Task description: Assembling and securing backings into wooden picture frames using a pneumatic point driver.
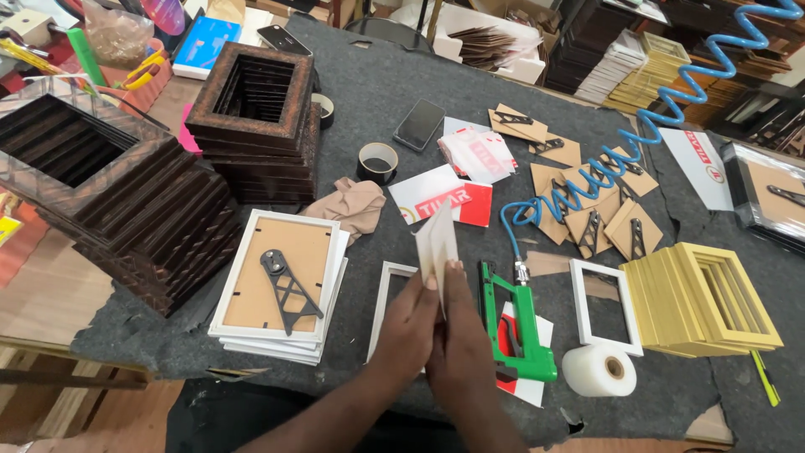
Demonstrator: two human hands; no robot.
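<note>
My left hand (pixel 408 327) and my right hand (pixel 459 331) are pressed together low in the middle of the head view, both gripping a thin white sheet (pixel 437 243) that stands upright between the fingers. Under the hands lies an empty white picture frame (pixel 385 289) on the grey felt table cover (pixel 402 109). A green pneumatic stapler (pixel 516 323) rests just right of my right hand, joined to a coiled blue air hose (pixel 662 109).
Tall stacks of dark brown frames (pixel 126 201) stand at the left, with a stack of white frames (pixel 281 285) face down beside them. Yellow frames (pixel 704 298), a white frame (pixel 605 306), a film roll (pixel 599 369), cardboard backings (pixel 587 193), tape rolls and a phone (pixel 419 124) lie around.
</note>
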